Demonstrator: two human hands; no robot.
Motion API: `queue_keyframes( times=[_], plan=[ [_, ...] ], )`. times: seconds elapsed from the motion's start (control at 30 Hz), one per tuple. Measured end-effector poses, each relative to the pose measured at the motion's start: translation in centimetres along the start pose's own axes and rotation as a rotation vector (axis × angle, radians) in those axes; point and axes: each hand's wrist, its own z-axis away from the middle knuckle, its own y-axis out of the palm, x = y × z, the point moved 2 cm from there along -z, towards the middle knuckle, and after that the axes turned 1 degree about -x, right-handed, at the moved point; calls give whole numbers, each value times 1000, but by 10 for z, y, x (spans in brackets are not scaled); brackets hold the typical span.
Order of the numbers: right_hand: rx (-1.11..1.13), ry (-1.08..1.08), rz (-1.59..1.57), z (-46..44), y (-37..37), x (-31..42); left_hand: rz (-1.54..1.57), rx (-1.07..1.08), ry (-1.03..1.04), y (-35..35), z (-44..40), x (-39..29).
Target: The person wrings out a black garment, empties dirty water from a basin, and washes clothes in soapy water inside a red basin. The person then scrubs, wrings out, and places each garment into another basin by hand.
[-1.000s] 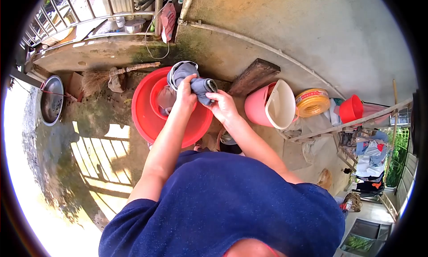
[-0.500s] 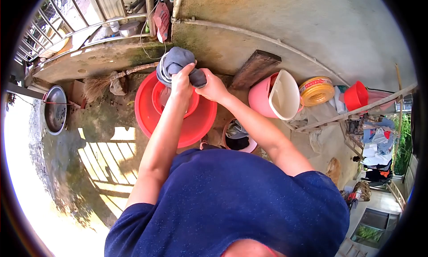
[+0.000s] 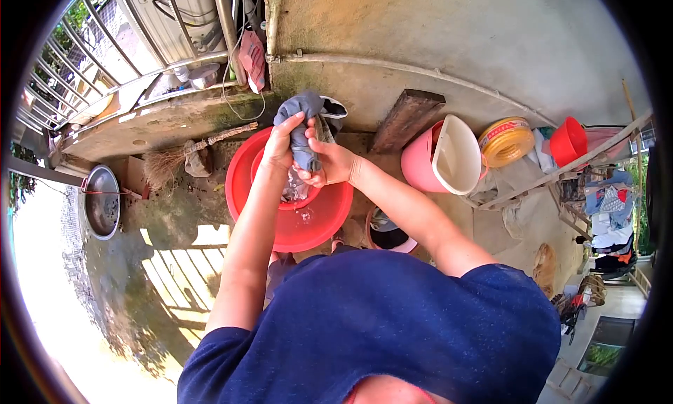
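Note:
A twisted grey cloth (image 3: pixel 303 148) is gripped by both of my hands above the red basins. My left hand (image 3: pixel 282 139) wraps round its left side, fingers closed. On the right, my right hand (image 3: pixel 329 164) closes round the cloth's lower part. A looser dark end with a white edge hangs beyond the hands. Water drips below into the small red basin (image 3: pixel 256 167), which sits inside the large red basin (image 3: pixel 319 225). Part of the small basin's inside is hidden by my hands.
A pink bucket (image 3: pixel 418 162) with a white basin (image 3: pixel 457 155), a yellow hose coil (image 3: pixel 506 143) and a red bucket (image 3: pixel 568 142) stand right. A wooden plank (image 3: pixel 406 120) leans on the wall. A metal basin (image 3: pixel 102 202) and broom (image 3: pixel 165 164) lie left.
The cloth has been twisted tighter and turned more upright, with its loose end now toward the right. Water drops now fall from it. The view has shifted slightly.

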Motion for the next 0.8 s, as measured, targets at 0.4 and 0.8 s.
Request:
queue_keyframes(
  times=[0.4,0.8],
  plan=[
    [-100,-751,-605,-21,-35,-1,543,-34,-337,40,68,51],
    [-1666,-671,787,-13,-150,-8,-2056,-172,-369,-36,25,100]
  ],
)
